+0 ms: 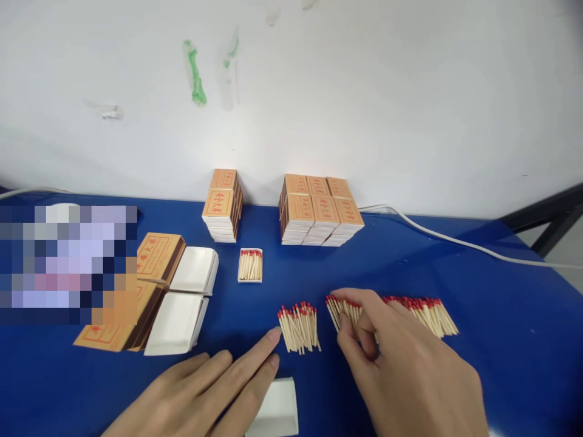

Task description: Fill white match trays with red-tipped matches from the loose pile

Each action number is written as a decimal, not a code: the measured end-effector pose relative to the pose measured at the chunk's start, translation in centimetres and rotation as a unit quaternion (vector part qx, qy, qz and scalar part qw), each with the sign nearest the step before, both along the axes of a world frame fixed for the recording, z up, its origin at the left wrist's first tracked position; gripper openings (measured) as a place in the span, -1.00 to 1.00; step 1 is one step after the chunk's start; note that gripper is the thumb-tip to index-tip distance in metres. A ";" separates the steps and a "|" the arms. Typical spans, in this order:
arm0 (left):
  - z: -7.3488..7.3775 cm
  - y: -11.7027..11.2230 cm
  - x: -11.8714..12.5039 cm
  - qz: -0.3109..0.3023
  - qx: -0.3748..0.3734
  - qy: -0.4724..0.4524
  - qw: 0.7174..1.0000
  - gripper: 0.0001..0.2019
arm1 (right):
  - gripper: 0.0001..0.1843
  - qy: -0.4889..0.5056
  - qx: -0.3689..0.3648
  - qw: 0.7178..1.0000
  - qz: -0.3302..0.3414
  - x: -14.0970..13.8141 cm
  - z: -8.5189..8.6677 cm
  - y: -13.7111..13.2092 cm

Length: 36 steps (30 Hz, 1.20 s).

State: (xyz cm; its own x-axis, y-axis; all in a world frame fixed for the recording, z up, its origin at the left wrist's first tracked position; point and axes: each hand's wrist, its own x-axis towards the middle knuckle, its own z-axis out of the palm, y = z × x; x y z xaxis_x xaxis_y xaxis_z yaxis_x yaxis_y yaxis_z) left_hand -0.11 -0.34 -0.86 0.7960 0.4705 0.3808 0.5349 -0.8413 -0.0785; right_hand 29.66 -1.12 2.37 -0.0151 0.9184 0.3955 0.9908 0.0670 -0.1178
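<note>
My left hand lies with its fingers stretched out, the fingertips beside a small group of red-tipped matches. Partly under that hand, at the bottom of the view, is an empty white matchbox tray. My right hand has thumb and index finger closed around matches at the left end of a longer row. More matches from this row show beyond the knuckles; its middle is hidden by the hand. A tray filled with matches sits farther back.
Stacked matchboxes and a wider stack stand by the white wall. At the left are flattened matchbox sleeves, white trays and a blurred-out object. A white cable crosses the blue table at the right.
</note>
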 end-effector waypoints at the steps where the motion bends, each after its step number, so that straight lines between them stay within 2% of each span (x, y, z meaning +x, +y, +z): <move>1: 0.0 0.0 0.0 -0.001 -0.002 0.000 1.000 -0.47 | -0.75 0.000 -0.002 1.000 0.000 0.0 0.0 0.0; 15: 0.3 -0.6 0.2 0.015 -0.027 -0.010 0.999 -0.48 | -0.79 0.000 -0.020 1.000 0.002 0.1 0.1 -0.1; 19: 0.4 -0.4 0.2 0.010 -0.038 0.008 0.999 -0.48 | -0.79 -0.003 -0.005 1.000 0.003 0.2 0.1 -0.1; 36: 0.4 -0.6 0.4 0.012 -0.020 -0.006 1.000 -0.52 | -0.82 -0.011 -0.003 1.000 -0.003 0.0 0.2 0.1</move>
State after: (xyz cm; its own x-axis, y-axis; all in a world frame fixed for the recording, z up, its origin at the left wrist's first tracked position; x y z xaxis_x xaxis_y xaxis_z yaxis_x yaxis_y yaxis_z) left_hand 0.28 -0.92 -0.45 0.7793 0.5050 0.3709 0.5560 -0.8303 -0.0377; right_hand 29.70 -1.02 2.58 -0.0190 0.9208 0.3895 0.9934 0.0614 -0.0967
